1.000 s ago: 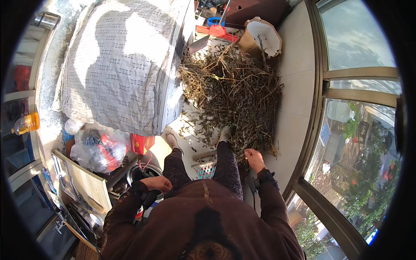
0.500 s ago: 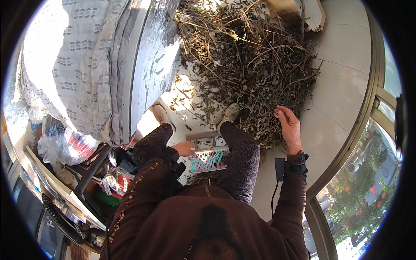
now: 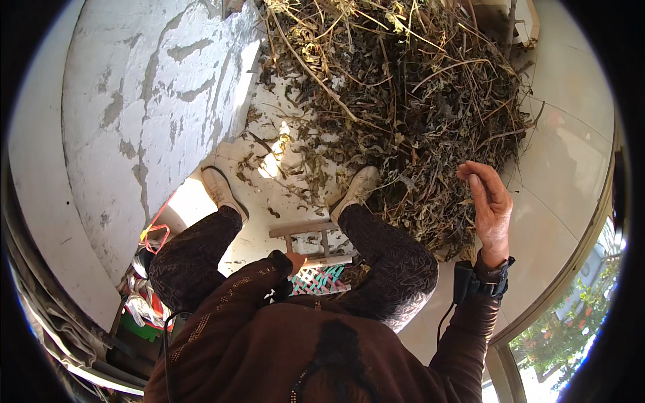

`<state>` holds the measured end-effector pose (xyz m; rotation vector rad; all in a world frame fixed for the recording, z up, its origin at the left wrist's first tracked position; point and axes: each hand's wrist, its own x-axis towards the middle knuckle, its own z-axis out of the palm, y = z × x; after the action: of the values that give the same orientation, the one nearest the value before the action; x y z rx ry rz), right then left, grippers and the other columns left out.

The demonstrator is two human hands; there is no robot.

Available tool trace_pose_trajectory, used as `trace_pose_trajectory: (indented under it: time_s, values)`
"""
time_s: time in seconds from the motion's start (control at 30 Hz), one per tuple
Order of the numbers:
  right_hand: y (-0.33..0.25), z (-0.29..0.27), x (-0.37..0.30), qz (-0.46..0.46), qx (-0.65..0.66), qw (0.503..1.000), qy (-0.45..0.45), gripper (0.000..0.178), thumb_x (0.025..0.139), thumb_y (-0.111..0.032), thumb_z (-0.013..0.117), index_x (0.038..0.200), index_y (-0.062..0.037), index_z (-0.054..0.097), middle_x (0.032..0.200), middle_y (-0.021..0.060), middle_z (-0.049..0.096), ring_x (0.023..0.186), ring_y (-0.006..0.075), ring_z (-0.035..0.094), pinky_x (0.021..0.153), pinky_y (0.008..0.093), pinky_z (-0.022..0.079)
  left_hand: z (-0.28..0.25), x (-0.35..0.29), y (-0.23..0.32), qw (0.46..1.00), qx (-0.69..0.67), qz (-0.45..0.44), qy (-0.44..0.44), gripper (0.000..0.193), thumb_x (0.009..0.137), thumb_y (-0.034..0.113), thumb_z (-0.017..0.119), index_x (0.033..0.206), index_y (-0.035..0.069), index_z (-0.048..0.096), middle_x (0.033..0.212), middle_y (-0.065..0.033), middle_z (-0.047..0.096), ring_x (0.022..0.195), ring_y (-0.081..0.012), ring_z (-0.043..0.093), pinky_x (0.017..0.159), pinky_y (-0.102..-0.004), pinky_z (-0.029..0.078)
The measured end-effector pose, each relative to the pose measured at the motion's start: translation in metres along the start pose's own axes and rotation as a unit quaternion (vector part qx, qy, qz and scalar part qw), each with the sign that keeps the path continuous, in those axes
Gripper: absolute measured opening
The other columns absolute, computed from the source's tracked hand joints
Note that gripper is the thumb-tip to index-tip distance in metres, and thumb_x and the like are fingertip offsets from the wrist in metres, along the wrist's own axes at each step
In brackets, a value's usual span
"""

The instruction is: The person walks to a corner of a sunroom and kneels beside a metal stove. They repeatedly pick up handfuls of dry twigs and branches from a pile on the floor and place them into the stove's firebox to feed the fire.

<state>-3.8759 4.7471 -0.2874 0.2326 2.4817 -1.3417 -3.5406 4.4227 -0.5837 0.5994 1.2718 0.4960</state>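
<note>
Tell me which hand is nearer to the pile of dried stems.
Right. The right hand is raised open at the edge of the pile of dried stems; the left hand is down between the knees by the small wooden stool.

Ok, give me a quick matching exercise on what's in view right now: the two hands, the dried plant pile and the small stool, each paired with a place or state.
Things:
1. right hand
2. left hand
3. pile of dried plants
4. small wooden stool

Places or states:
A. spread over the tiled floor ahead of the feet
B. raised, open, at the pile's near right edge
C. low between the knees, at the stool, mostly hidden by the sleeve
D. on the floor between the legs

Pairs: 1-B, 2-C, 3-A, 4-D
</note>
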Motion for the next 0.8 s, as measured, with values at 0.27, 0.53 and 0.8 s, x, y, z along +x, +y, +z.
trace_pose_trajectory:
  time_s: [0.27,0.53,0.8]
  values:
    - [-0.006,0.022,0.024,-0.151,0.016,0.988,0.016,0.019,0.096,-0.004,0.056,0.113,-0.0002,0.063,0.102,0.0098,0.065,0.095,0.0169,0.064,0.084,0.0278,0.05,-0.119,-0.021,-0.017,0.969,0.109,-0.016,-0.221,0.085,0.081,0.08,0.042,0.121,0.008,0.063,0.114,-0.0127,0.064,0.099,-0.032,0.062,0.084,-0.0463,0.047]
    - [-0.026,0.016,-0.012,-0.227,-0.033,0.971,0.06,0.018,0.094,-0.01,0.06,0.11,-0.0025,0.064,0.098,0.0089,0.066,0.089,0.0187,0.064,0.079,0.0291,0.051,-0.232,-0.098,0.016,0.981,0.165,-0.094,0.036,0.069,0.088,0.065,0.048,0.126,0.01,0.061,0.118,-0.0152,0.064,0.107,-0.0338,0.059,0.09,-0.0461,0.046]
    - [-0.037,0.013,-0.044,-0.238,0.03,0.969,0.053,0.021,0.095,-0.013,0.06,0.114,-0.0052,0.065,0.102,0.0068,0.067,0.093,0.0152,0.063,0.083,0.0288,0.05,-0.196,-0.268,0.145,0.713,0.171,0.306,0.607,0.012,0.086,0.008,0.062,0.095,0.001,0.065,0.098,-0.0132,0.066,0.092,-0.0306,0.065,0.081,-0.0385,0.051]
